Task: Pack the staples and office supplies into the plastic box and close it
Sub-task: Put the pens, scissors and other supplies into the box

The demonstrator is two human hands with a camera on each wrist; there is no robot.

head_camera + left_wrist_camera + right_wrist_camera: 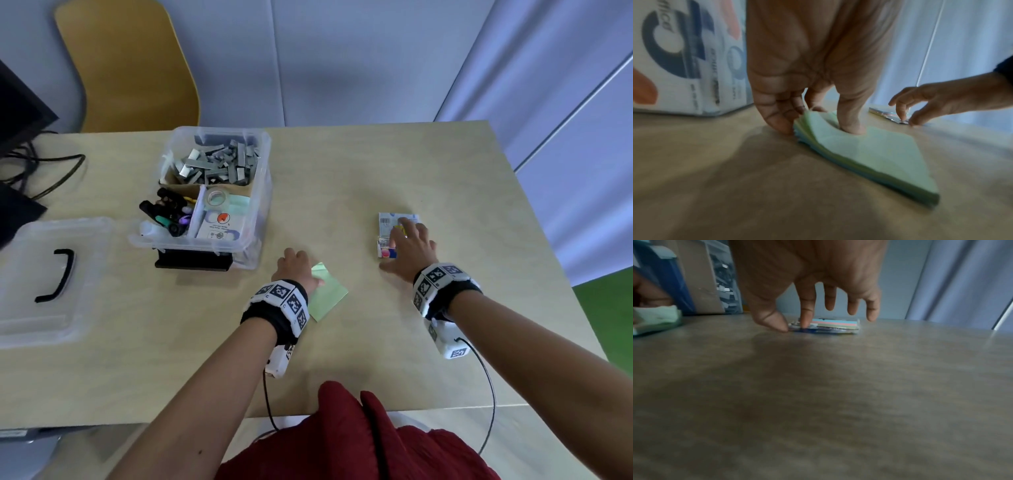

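Item 1, green pad point(869, 155): a square stack of soft pale sheets lying on the table point(376, 178) just in front of the box point(263, 192). My left hand point(296, 270) is pinching its near corner, thumb pressing the top sheet, fingers point(777, 116) curling under the edge. Risk, as I judge it: the loose sheets are already fanning at that corner, so a lift from one corner could peel off only the top leaves or spill the stack.

Item 2, flag pack point(830, 326): thin, flat, wrapped in glossy film, with coloured strips showing at its edge, lying well to the right of the box. My right hand point(409, 250) is coming down on it, thumb and forefinger touching its near edge, the other fingers spread and lifted; I am not yet gripping it. Risk: slick film on a smooth tabletop may skid away rather than lift.

Item 3, box: clear rigid plastic, open, divided. Grey staples point(219, 164) are filling the far section; markers point(171, 212), a tape roll point(216, 198) and a printed carton point(219, 226) are sitting in the near ones. Risk: the near sections are looking crowded, so anything standing proud could stop the lid.

Item 4, lid point(51, 274): clear, black handle, lying flat to the left of the box.
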